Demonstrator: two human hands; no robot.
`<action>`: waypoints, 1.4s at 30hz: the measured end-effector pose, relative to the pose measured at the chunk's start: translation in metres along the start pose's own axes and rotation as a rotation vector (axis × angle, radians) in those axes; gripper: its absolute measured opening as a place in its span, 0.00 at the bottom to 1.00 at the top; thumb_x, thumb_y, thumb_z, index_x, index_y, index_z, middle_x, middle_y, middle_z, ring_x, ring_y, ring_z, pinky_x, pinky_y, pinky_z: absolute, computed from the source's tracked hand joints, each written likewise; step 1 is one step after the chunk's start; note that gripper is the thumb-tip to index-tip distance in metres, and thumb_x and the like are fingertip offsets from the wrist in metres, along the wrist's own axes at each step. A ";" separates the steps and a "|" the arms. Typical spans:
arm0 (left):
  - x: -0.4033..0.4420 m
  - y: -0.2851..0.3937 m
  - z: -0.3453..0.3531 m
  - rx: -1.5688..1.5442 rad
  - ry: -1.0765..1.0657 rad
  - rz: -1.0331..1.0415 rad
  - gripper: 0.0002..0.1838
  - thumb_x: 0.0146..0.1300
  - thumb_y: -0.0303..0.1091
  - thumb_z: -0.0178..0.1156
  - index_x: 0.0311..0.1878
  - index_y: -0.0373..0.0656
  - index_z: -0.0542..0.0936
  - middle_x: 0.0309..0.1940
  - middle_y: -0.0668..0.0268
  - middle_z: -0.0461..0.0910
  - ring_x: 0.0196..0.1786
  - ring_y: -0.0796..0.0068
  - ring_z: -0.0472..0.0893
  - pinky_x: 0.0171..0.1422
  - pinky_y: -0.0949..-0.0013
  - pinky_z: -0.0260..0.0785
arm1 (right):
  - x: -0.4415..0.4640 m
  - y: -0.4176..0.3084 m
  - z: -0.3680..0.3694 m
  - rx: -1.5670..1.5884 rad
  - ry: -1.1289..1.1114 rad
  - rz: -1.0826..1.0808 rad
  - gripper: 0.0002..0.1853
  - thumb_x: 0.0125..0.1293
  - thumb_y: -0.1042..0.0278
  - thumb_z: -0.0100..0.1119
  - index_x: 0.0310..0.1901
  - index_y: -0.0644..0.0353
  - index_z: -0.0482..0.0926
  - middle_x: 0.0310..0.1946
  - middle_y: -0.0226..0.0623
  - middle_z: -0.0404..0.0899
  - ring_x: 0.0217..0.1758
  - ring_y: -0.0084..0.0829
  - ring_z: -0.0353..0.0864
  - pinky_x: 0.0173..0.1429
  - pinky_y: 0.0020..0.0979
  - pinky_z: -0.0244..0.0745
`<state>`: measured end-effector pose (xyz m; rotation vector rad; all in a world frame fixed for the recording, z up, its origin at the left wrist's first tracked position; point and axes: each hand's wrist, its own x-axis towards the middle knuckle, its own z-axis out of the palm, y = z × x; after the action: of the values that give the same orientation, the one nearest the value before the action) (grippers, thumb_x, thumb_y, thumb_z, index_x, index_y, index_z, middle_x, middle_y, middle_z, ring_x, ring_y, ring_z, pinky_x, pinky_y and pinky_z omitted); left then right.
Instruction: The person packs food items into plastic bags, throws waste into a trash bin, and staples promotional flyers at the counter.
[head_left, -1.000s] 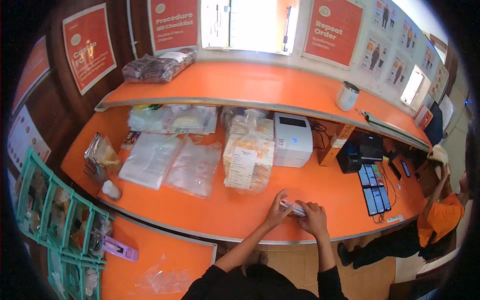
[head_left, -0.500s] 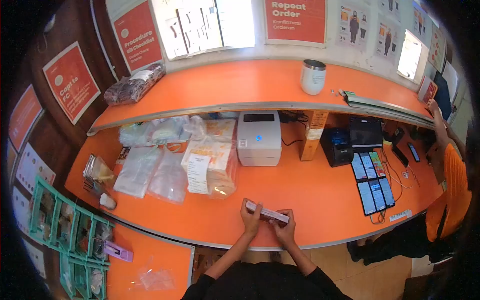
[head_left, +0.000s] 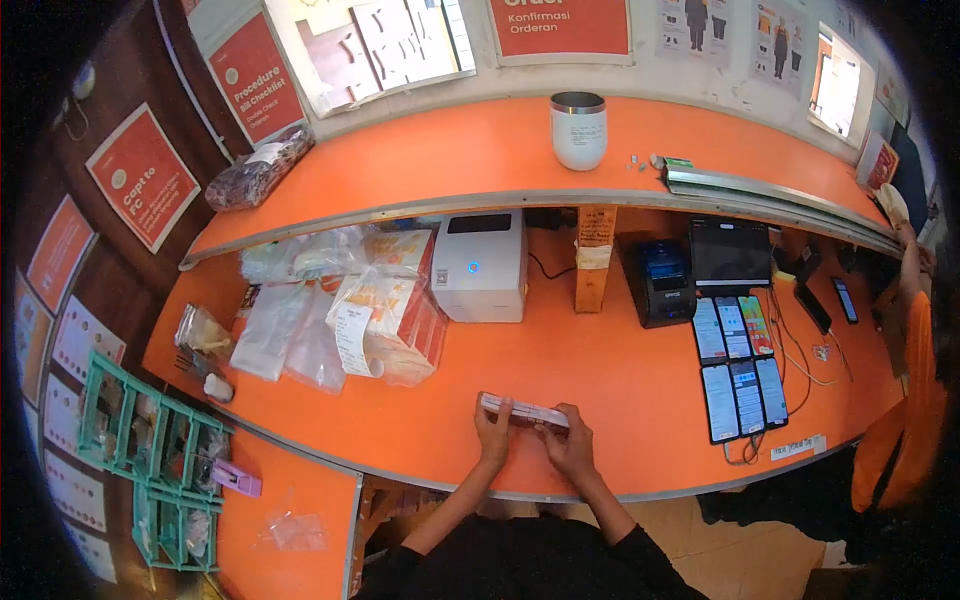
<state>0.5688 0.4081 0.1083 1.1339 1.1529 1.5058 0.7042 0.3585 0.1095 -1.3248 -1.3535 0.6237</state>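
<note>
Both my hands are closed on a flat, rectangular bundle (head_left: 526, 410) with a pale long edge and a dark reddish side. My left hand (head_left: 493, 434) grips its left end, my right hand (head_left: 570, 445) its right end. It is held level above the front part of the orange counter (head_left: 430, 430); what exactly it is cannot be made out. A white label printer (head_left: 480, 285) stands behind my hands. To its left is a stack of orange-and-white packaging in clear plastic (head_left: 400, 330), with a printed receipt (head_left: 352, 340) on it.
Several phones (head_left: 742, 370) lie in rows at right, beside a black printer (head_left: 655, 285) and a tablet (head_left: 731, 253). A white tumbler (head_left: 579, 135) stands on the upper shelf. Green baskets (head_left: 150, 430) sit at left, near a purple stapler (head_left: 237, 478). A person in orange (head_left: 900, 400) stands at far right.
My view has shifted, tilting down and to the right. The bundle stays in both hands, turned slightly more level. The person at right has moved an arm at the shelf.
</note>
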 end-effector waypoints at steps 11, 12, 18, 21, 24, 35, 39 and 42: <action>0.010 0.042 0.027 0.318 -0.497 -0.078 0.24 0.65 0.42 0.58 0.61 0.42 0.69 0.47 0.58 0.76 0.52 0.72 0.75 0.52 0.69 0.70 | -0.014 -0.007 -0.059 0.627 0.308 0.481 0.18 0.56 0.67 0.70 0.41 0.56 0.68 0.33 0.28 0.72 0.36 0.22 0.73 0.43 0.26 0.72; 0.006 0.042 0.025 0.048 -0.541 -0.092 0.32 0.63 0.42 0.61 0.67 0.45 0.61 0.54 0.57 0.71 0.56 0.68 0.73 0.55 0.66 0.70 | -0.015 -0.006 -0.059 0.627 0.302 0.480 0.18 0.56 0.67 0.70 0.41 0.56 0.68 0.33 0.28 0.72 0.36 0.22 0.73 0.43 0.26 0.72; -0.030 0.057 0.036 -0.673 -0.618 -0.412 0.55 0.52 0.46 0.67 0.74 0.47 0.40 0.69 0.53 0.56 0.68 0.57 0.64 0.70 0.55 0.61 | -0.025 -0.024 -0.045 1.291 0.176 0.790 0.12 0.64 0.69 0.60 0.47 0.56 0.72 0.41 0.32 0.79 0.46 0.29 0.79 0.52 0.35 0.76; -0.030 0.032 0.027 -0.863 -0.863 -0.503 0.50 0.52 0.46 0.67 0.72 0.42 0.50 0.69 0.52 0.59 0.68 0.60 0.65 0.70 0.59 0.61 | -0.031 -0.043 -0.040 1.405 0.025 1.017 0.16 0.65 0.62 0.59 0.52 0.56 0.72 0.45 0.31 0.78 0.48 0.29 0.79 0.54 0.36 0.76; -0.032 0.043 0.018 -0.667 -0.849 -0.525 0.46 0.51 0.48 0.67 0.69 0.38 0.58 0.65 0.51 0.65 0.66 0.60 0.68 0.69 0.58 0.62 | -0.026 -0.064 -0.035 1.292 -0.038 0.982 0.16 0.66 0.58 0.58 0.51 0.55 0.74 0.44 0.31 0.79 0.48 0.29 0.80 0.50 0.33 0.78; -0.005 0.083 -0.052 -0.992 -0.816 -0.674 0.39 0.56 0.50 0.56 0.65 0.33 0.60 0.54 0.45 0.72 0.54 0.49 0.77 0.57 0.48 0.72 | 0.050 -0.105 -0.041 -0.130 -0.226 -0.072 0.21 0.60 0.60 0.64 0.52 0.59 0.75 0.45 0.42 0.77 0.53 0.35 0.77 0.53 0.36 0.73; -0.006 0.102 -0.077 -0.789 -0.807 -0.674 0.38 0.61 0.52 0.52 0.66 0.33 0.59 0.54 0.44 0.72 0.53 0.50 0.77 0.56 0.50 0.73 | 0.061 -0.139 -0.004 -0.170 -0.320 -0.265 0.25 0.56 0.62 0.67 0.56 0.56 0.75 0.52 0.42 0.75 0.61 0.38 0.71 0.62 0.40 0.67; -0.006 0.097 -0.090 -0.850 -0.778 -0.625 0.35 0.67 0.55 0.45 0.65 0.33 0.60 0.53 0.44 0.73 0.52 0.50 0.78 0.55 0.52 0.74 | 0.054 -0.131 0.013 -0.059 -0.409 -0.187 0.29 0.54 0.62 0.68 0.60 0.54 0.74 0.55 0.41 0.75 0.61 0.40 0.72 0.65 0.39 0.65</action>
<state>0.4702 0.3721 0.1892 0.5635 0.2070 0.7713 0.6572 0.3810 0.2425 -1.1351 -1.8164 0.7570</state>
